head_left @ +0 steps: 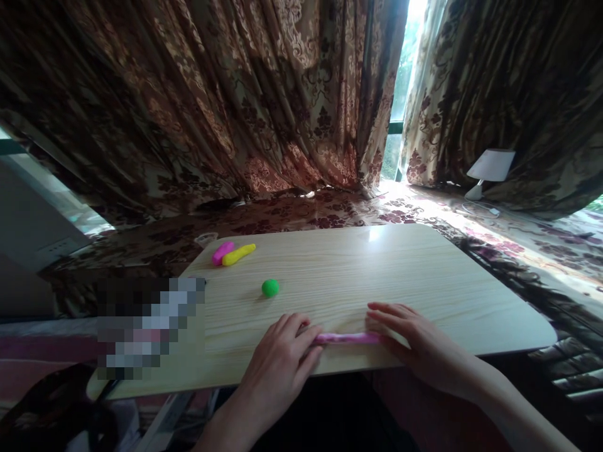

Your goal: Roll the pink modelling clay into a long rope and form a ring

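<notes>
Pink, with paler streaks, a thin roll (346,338) of soft-looking material is laid lengthwise along the near edge of a pale wood-grain table (377,270), between two bare hands held apart. Its left end is covered by the left hand (281,353), whose fingers are bent together and whose thumb is set on the near side; whether the roll is gripped or only touched there cannot be told. Its right end is met by the right hand (417,336), whose fingers are spread and stretched over the tabletop, with the thumb kept apart from them. Beyond the left hand, a green ball (270,288) is seated on the table. Near the far left corner, a yellow piece (239,254) is placed against a magenta piece (222,253). Behind, patterned curtains (301,94) are hung, and a white-shaded lamp (491,165) is stood at the right.
</notes>
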Demonstrator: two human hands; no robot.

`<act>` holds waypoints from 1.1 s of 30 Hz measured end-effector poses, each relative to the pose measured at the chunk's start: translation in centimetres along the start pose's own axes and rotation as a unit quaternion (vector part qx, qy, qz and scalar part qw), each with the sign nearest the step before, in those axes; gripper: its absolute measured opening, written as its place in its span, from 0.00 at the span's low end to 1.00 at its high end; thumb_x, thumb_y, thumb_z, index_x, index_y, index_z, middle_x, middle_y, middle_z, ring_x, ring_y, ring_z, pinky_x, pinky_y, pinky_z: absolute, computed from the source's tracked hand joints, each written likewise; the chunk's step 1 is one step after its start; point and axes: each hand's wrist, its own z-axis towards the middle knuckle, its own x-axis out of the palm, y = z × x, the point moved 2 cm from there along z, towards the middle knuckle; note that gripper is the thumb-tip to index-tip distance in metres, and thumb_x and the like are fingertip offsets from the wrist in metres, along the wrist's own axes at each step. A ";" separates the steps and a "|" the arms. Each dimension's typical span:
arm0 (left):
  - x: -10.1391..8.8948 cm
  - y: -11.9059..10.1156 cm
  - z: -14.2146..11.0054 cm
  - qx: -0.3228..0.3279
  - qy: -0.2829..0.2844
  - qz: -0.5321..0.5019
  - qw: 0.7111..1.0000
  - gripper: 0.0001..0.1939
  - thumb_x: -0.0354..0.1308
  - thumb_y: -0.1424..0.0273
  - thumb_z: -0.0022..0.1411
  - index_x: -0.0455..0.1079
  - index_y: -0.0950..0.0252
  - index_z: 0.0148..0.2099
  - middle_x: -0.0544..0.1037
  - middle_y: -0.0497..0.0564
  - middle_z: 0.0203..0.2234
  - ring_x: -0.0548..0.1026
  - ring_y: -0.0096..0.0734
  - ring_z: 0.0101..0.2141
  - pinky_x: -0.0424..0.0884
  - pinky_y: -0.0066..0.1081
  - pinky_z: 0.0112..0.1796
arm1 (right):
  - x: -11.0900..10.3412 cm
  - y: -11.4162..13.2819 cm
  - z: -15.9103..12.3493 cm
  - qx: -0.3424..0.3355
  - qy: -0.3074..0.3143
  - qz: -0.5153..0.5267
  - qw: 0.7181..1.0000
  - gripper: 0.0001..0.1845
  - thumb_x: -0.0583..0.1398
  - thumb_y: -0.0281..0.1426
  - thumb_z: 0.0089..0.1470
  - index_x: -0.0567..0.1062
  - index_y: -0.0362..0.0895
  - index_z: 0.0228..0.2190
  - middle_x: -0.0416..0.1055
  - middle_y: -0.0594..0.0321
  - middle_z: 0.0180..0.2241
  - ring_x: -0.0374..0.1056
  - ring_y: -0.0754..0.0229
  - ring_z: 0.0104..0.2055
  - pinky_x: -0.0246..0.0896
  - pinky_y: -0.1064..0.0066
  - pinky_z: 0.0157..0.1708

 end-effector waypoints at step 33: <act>1.5 -0.2 -2.6 -0.009 -0.093 0.002 0.996 0.12 0.50 0.71 0.63 0.69 0.59 0.48 0.70 0.51 0.39 0.67 0.36 0.42 0.59 0.44 0.50 | 4.5 4.6 -1.1 -0.005 0.041 -0.129 0.991 0.40 0.50 0.47 0.57 0.47 0.37 0.62 0.40 0.50 0.64 0.34 0.49 0.65 0.32 0.47 0.61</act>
